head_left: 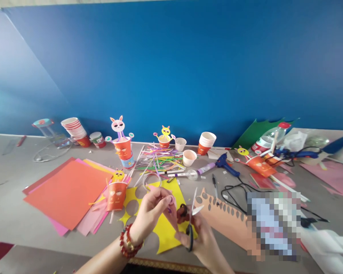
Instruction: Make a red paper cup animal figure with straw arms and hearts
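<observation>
My left hand point(148, 213), with beaded bracelets point(128, 241) at its wrist, pinches a small piece of pink paper point(172, 215) that bears a purple mark. In my right hand point(204, 236) is a pair of scissors point(190, 228), dark at the handle, with the blades apart and pointing up and away. The right thumb lies by the lower end of the pink piece. Something small and brown point(183, 213) shows between the hands; I cannot make out what it is. Beneath them lies a yellow sheet point(171, 236) with round holes cut out.
Orange and pink sheets point(71, 194) are stacked at left. Cups with paper animal figures, such as an orange cup point(116, 196), stand around. Coloured strips point(157, 160) lie at the back, near a blue glue gun point(228, 165) with a black cable point(234, 201). A cut peach sheet point(225, 222) is at right.
</observation>
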A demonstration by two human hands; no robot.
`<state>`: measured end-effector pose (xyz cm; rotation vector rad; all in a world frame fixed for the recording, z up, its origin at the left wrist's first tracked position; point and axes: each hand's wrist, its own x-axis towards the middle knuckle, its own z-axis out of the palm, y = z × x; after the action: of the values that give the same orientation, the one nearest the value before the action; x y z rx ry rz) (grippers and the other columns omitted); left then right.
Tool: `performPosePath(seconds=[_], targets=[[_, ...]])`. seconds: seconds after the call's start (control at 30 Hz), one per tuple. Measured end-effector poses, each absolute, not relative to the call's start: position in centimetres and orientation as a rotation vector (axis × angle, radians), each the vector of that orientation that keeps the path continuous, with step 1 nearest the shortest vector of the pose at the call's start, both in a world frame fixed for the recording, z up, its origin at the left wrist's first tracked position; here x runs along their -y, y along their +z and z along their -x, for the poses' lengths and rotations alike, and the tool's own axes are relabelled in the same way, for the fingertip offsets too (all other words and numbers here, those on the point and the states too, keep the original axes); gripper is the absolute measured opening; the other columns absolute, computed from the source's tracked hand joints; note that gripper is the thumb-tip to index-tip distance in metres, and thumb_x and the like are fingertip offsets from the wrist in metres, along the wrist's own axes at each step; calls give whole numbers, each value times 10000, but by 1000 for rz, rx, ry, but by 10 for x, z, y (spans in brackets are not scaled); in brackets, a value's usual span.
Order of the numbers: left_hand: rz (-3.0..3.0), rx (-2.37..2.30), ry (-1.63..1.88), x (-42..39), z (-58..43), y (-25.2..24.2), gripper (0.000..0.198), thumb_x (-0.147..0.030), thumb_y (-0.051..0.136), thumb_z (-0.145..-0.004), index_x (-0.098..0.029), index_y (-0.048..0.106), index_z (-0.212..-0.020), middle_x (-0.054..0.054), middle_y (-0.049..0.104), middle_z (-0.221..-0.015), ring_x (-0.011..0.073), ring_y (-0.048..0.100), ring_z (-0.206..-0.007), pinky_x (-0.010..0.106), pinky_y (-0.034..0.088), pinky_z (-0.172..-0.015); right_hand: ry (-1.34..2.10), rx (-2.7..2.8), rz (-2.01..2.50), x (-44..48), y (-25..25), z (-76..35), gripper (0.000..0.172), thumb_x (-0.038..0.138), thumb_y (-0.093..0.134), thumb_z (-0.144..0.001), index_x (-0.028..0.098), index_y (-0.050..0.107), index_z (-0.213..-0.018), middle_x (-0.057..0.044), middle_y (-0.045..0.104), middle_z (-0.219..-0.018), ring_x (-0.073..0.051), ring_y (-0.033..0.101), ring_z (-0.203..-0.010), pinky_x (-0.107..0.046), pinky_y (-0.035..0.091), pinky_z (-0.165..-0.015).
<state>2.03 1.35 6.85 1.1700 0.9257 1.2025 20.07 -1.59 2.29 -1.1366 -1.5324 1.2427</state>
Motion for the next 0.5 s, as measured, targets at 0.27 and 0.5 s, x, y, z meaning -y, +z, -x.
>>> performPosePath(seconds=[0.27,0.5], targets=[[-1178,-942,1275,-18,-10,69,241,-353,632,-922,-163,607,-776,23,626,-773,141,575,-728,243,463,-697,1245,1454,1208,16,21,-197,218,281,740,-694,198,552,-766,11,570,-697,-161,520,-637,-258,434,-602],[-1567,-1274,1026,-45,4,44,291,-424,530,-924,-178,604,-788,37,645,-746,186,617,-730,276,481,-688,1630,1372,1186,14,32,-231,243,273,738,-605,196,544,-730,55,454,-641,-112,404,-589,-231,340,-550]])
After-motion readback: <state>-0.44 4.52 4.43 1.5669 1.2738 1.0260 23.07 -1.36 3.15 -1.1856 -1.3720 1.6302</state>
